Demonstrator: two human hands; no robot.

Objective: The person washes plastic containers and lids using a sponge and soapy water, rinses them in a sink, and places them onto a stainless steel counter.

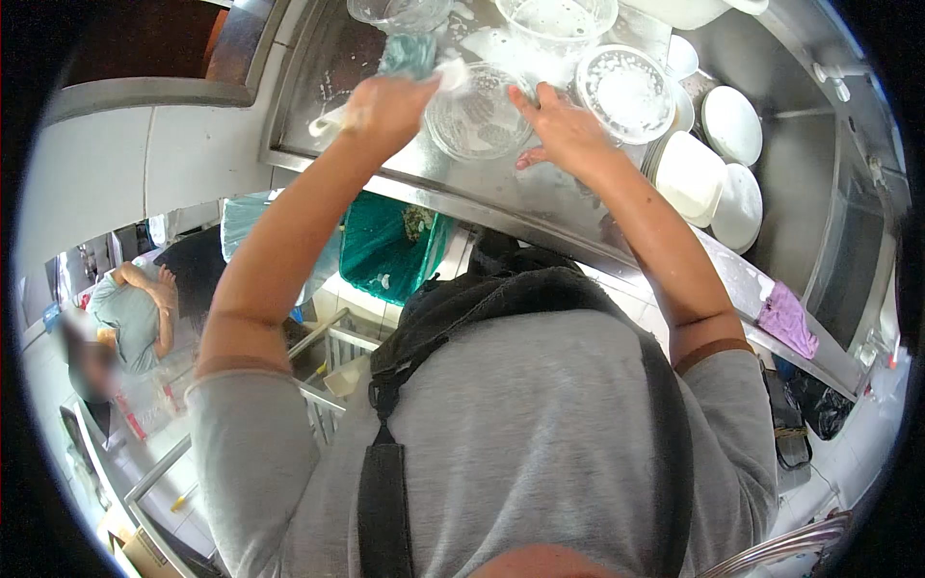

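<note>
My left hand [390, 111] is closed around a white cloth [330, 123], whose ends show on both sides of the fist. It is slightly blurred, just left of a round clear plastic container [477, 116] on the steel counter. My right hand [568, 130] has its fingers spread, with the fingertips at that container's right rim. Just beyond my left hand is a teal item [408, 55] that I cannot make out. A round white-rimmed container with suds [626, 93] stands right of my right hand.
More clear containers [559, 24] stand at the back. Stacked white dishes [689, 178] and plates [732, 125] lie by the sink [790, 58]. A green-lined bin [381, 250] is below the counter's edge. A purple cloth [788, 318] hangs right. Another person [130, 323] is at left.
</note>
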